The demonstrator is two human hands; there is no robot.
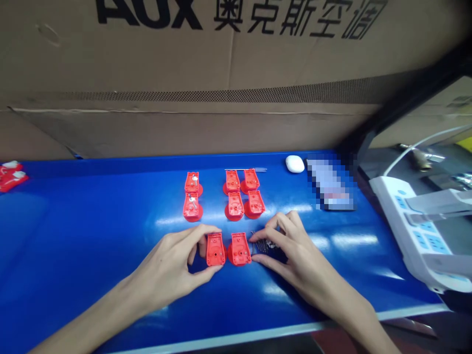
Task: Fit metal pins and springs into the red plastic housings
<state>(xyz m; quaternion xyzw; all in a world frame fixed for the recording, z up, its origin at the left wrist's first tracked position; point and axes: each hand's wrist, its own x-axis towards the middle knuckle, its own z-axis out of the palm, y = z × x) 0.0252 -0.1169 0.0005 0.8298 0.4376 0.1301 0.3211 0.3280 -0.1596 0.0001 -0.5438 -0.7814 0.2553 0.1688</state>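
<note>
My left hand is closed around a small red plastic housing, thumb at its lower edge and index finger at its upper edge. A second red housing stands just to its right, hollow side up. The thumb and index tip of my right hand are apart, close to this housing's right edge; whether they touch it I cannot tell. Under that hand lies a pile of small dark metal parts, partly hidden by the fingers. Farther back, several like housings stand in two groups, the left pair with small metal pieces inside.
A thin rod with a clear handle lies behind the housings. A white rounded case and a pixelated flat object are at the back right. Beyond the blue table's right edge is a white power strip. Cardboard walls the back.
</note>
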